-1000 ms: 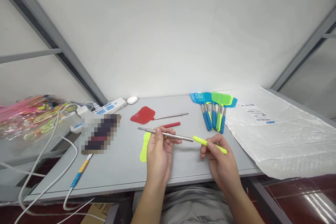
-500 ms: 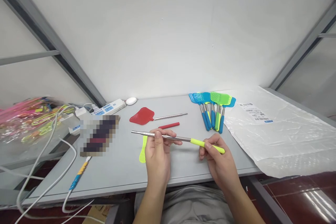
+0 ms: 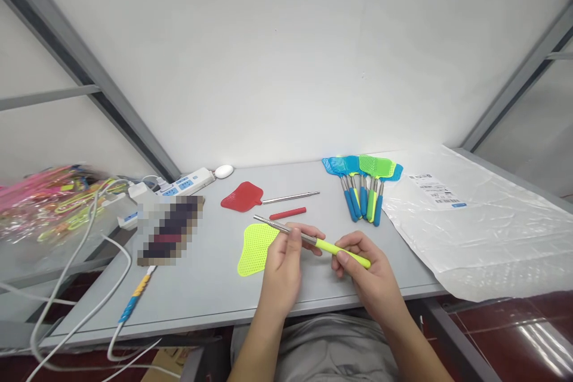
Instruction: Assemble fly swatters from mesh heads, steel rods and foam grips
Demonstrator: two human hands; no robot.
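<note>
A telescopic fly swatter handle lies across both hands, with a metal rod at the left and a yellow-green grip at the right. My left hand is closed round the metal part, thumb on top. The rear of the grip is pinched in my right hand. Just left of my left hand, a yellow-green perforated swatter head rests flat on the table, partly covered by the hand. Farther back lie a red swatter head, a thin metal rod meeting its neck, and a loose red grip.
Several blue and green fly swatters lie bunched at the back right of the grey table. Beside them spreads a white plastic bag. Power strips, white cables, a blurred-out object and bagged colourful items are left.
The metal rod has become shorter, sliding in toward the grip. My left hand has moved right, closer to my right hand, uncovering more of the yellow-green swatter head.
</note>
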